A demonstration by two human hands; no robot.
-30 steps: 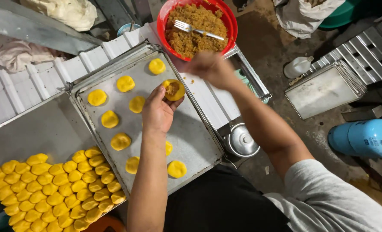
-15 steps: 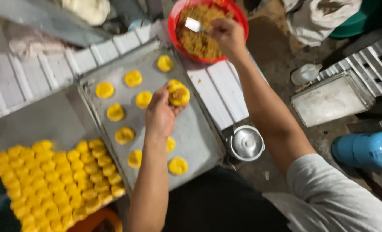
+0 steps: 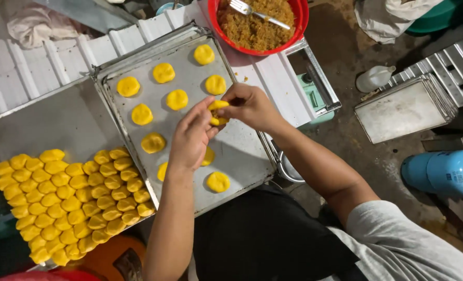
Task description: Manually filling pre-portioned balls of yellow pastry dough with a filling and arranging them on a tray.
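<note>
A yellow dough piece [image 3: 217, 112] is pinched between the left hand [image 3: 192, 136] and the right hand [image 3: 249, 106], with fingers of both closed on it from opposite sides. The piece is held just above the metal baking tray [image 3: 242, 151], near its right half.

Around the grip, flattened yellow dough discs [image 3: 177, 99] are laid out on that tray: 2 are seen just beyond the grip, 5 more to its left, and 1 [image 3: 218, 181] nearer the body. 2 more discs are partly hidden under the left hand and wrist.

Well beyond the grip, a red bowl [image 3: 302, 21] is filled with brown shredded filling [image 3: 252, 26], and a fork [image 3: 257, 13] is resting in it.

Far to the left of the grip and nearer the body, a second tray [image 3: 49, 119] is packed with rows of folded yellow pastries [image 3: 70, 195]. To the right of the grip, on the floor, an empty stack of trays [image 3: 403, 109], a white bottle [image 3: 374, 78] and a blue gas cylinder [image 3: 445, 173] are seen.
</note>
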